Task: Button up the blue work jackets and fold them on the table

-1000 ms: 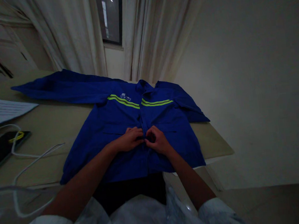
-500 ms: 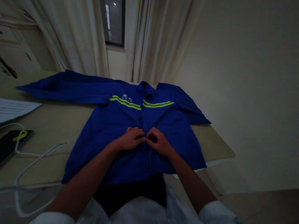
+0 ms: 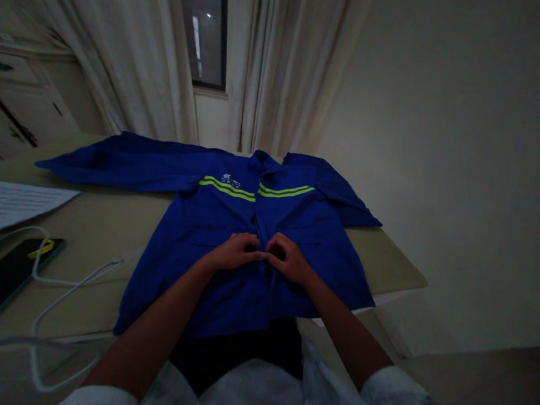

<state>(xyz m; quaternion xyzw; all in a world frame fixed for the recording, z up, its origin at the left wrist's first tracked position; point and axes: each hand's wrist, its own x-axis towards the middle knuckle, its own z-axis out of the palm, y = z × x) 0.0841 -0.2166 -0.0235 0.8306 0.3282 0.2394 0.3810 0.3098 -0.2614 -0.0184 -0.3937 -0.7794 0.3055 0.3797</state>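
Carefully now: your left hand (image 3: 236, 251) and right hand (image 3: 290, 260) pinch the front edges of the blue jacket (image 3: 309, 215), spread on the bench (image 3: 391, 261). Uneven tugging could misalign those edges, and your fingers hide whatever they grip.

You have lateral clearance over the bare strip of table (image 3: 120, 222) between the jacket (image 3: 304, 215) and the paper (image 3: 15, 203). The looped cable (image 3: 76, 285) and the phone (image 3: 3, 286) obstruct the near-left area. To your right, the wall (image 3: 459, 148) limits travel beyond the table.
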